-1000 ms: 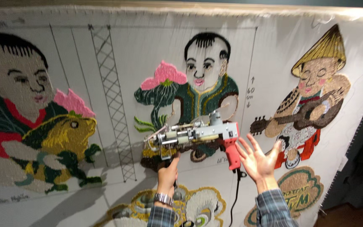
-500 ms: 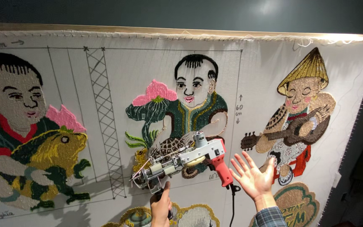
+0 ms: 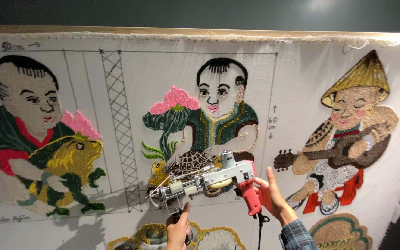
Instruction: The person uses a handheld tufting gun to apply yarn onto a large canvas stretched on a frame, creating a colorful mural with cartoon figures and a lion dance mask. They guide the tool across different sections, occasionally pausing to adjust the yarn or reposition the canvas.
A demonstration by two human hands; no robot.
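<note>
Tufting gun (image 3: pixel 209 178), one: grey body with red pistol grip, held level against the stretched cloth (image 3: pixel 163 69), needle end pointing to 9 o'clock, just below the turtle of the middle figure (image 3: pixel 216 120).
Right hand (image 3: pixel 269 196), one: wrapped about the red grip from 3 o'clock, thumb raised, fingers mostly hidden behind the grip.
Left hand (image 3: pixel 178 229), one: at 6 o'clock under the gun's front, closed on the dark lower handle.
Step, as judged: gun being set to the cloth for a stitching pass; the next move calls for firm, even pressure into the cloth and a steady line.
Tufted figures: three large, namely the left figure with frog (image 3: pixel 33 139), the middle figure, and the hatted figure with guitar (image 3: pixel 348 134); two partly seen pieces at the bottom edge.
Cord (image 3: pixel 258 231), one, hanging from the grip
</note>
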